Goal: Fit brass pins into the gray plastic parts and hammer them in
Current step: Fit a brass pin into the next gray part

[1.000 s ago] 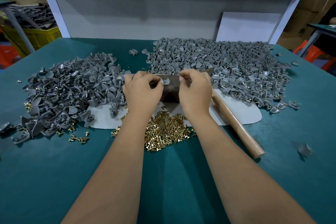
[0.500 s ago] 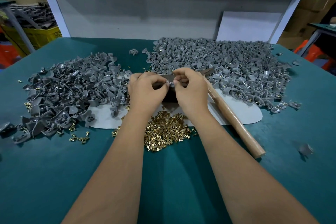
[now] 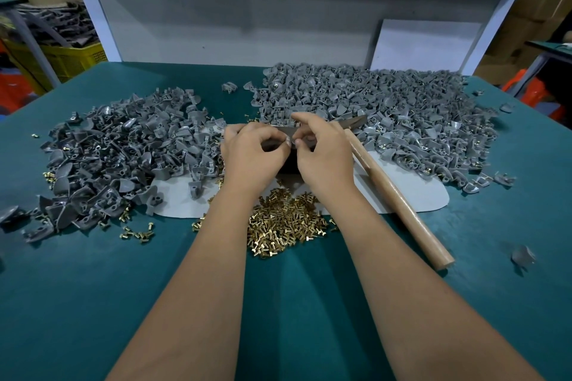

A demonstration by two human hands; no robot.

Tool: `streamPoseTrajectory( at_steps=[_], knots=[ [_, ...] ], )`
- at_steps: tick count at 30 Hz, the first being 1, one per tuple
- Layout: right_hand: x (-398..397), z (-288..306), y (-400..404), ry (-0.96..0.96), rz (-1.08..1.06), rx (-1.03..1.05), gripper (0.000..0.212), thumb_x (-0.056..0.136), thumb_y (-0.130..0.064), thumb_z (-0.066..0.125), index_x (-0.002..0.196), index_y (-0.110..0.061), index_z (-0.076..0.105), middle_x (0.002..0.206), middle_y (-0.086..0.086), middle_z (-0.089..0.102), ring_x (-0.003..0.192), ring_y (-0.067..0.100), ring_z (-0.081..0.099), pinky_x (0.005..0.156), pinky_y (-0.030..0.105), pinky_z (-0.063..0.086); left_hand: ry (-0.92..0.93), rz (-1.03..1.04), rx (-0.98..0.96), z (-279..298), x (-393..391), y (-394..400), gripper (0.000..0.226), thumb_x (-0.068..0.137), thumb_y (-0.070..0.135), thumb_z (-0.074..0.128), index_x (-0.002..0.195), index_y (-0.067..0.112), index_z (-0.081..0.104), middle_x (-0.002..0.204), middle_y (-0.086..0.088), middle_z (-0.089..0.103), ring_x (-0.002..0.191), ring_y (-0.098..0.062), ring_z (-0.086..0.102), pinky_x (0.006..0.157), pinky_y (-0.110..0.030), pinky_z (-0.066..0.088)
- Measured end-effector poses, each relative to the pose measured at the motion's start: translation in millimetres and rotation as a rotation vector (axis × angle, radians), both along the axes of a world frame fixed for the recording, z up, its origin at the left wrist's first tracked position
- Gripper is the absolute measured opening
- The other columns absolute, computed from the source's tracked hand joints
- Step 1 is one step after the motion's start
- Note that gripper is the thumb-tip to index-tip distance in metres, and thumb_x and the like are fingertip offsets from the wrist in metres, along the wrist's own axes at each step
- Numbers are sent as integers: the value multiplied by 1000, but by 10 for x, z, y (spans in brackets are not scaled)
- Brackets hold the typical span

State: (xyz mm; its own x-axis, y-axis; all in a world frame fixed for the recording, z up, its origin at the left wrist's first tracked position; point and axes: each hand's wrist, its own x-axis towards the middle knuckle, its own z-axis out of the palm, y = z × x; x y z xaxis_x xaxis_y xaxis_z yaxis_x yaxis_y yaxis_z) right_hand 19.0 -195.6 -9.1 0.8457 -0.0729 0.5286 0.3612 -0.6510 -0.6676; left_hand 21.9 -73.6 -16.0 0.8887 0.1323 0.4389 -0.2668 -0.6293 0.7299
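Gray plastic is lying everywhere across your teal table (image 3: 77, 303). On your left, one loose heap of gray parts (image 3: 123, 151) is spreading out, each piece a small curved shell with a flat lug and round holes in it; a few stray brass pins (image 3: 139, 235) are glinting along its near edge. Moving toward the centre, your left hand (image 3: 250, 155) is curling its fingers inward, thumb and forefinger pinching something small at the fingertips; it is too tiny and too covered to tell whether it is a part or a pin. Your right hand (image 3: 322, 155) is meeting it fingertip to fingertip, its fingers also curled and pinching at the same spot, so the held piece is sitting between both hands, just above a dark block (image 3: 288, 164) that your hands are mostly hiding. Nearer to you, between your forearms, the main pile of brass pins (image 3: 284, 226) is shining, short gold studs with flat heads, partly lying on a pale sheet (image 3: 411, 192). Just beside your right hand, the hammer's wooden handle (image 3: 399, 195) is resting diagonally across that sheet, untouched. Farther right and behind, the larger heap of gray parts (image 3: 387, 108) is filling the table's far side, some showing brass in their holes.
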Motion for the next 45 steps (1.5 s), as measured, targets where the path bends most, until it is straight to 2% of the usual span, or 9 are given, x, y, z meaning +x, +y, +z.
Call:
streamPoseTrajectory(
  at_steps=[6, 9, 15, 19, 23, 25, 27, 32, 45],
  knots=[
    [0, 75, 47, 13, -36, -153, 55, 88, -7, 59, 138, -27, 45, 96, -12, 64, 110, 19, 46, 98, 39, 35, 8, -1, -10, -13, 17, 12, 6, 85, 31, 70, 88, 30, 74, 104, 14, 65, 118, -22, 37, 101, -36, 29],
    [-7, 118, 76, 83, -95, -84, 54, 87, -9, 60, 136, -28, 46, 91, -14, 65, 110, 16, 49, 99, 37, 34, 20, -6, -25, -4, 10, 7, 4, 85, 32, 70, 84, 36, 71, 97, 19, 61, 118, -20, 37, 102, -37, 30],
    [-12, 131, 111, 168, -159, 45, 48, 83, -10, 61, 125, -32, 54, 79, -16, 65, 99, 15, 56, 96, 41, 39, 32, -4, -53, 6, -11, 3, 9, 86, 32, 69, 81, 40, 66, 103, 16, 65, 115, -18, 35, 97, -32, 29],
    [-31, 84, 56, 202, -65, 147, 40, 86, -12, 63, 121, -32, 58, 81, -18, 67, 104, 13, 57, 98, 43, 41, 42, -1, -55, -3, -15, 7, 4, 86, 33, 69, 84, 36, 70, 100, 18, 61, 117, -19, 35, 100, -36, 30],
    [-46, 63, -63, 208, 11, 425, 29, 92, -12, 59, 117, -27, 63, 95, -17, 68, 94, -5, 58, 80, 18, 44, 54, -12, -65, -5, -9, 8, 3, 86, 35, 70, 87, 34, 73, 103, 16, 62, 118, -21, 34, 105, -44, 30],
    [-29, 74, -88, 201, -14, 458, 20, 93, -15, 57, 105, -27, 68, 94, -19, 66, 89, -8, 57, 75, 16, 43, 54, -12, -68, -3, -6, 6, 2, 86, 35, 70, 86, 36, 72, 104, 15, 63, 118, -21, 34, 106, -44, 29],
    [-10, 70, -68, 211, -20, 377, 14, 91, -20, 59, 91, -27, 71, 89, -16, 66, 83, -7, 58, 72, 20, 44, 48, -15, -71, -2, -5, 7, 4, 86, 35, 70, 84, 39, 69, 100, 17, 61, 116, -20, 34, 105, -43, 30],
    [10, 28, 26, 187, -70, 183, 10, 85, -24, 66, 78, -30, 68, 97, -7, 64, 102, 20, 56, 93, 44, 45, 39, -20, -79, -11, 0, 8, 5, 86, 33, 70, 83, 37, 70, 96, 19, 60, 115, -17, 33, 104, -43, 31],
    [-1, 42, 54, 115, -78, 123, 22, 84, -15, 67, 70, -29, 62, 83, -13, 56, 96, 24, 56, 86, 46, 45, 31, -10, -59, -19, 13, 17, 5, 85, 33, 70, 87, 33, 75, 99, 17, 63, 116, -19, 36, 102, -38, 32]
  ],
)
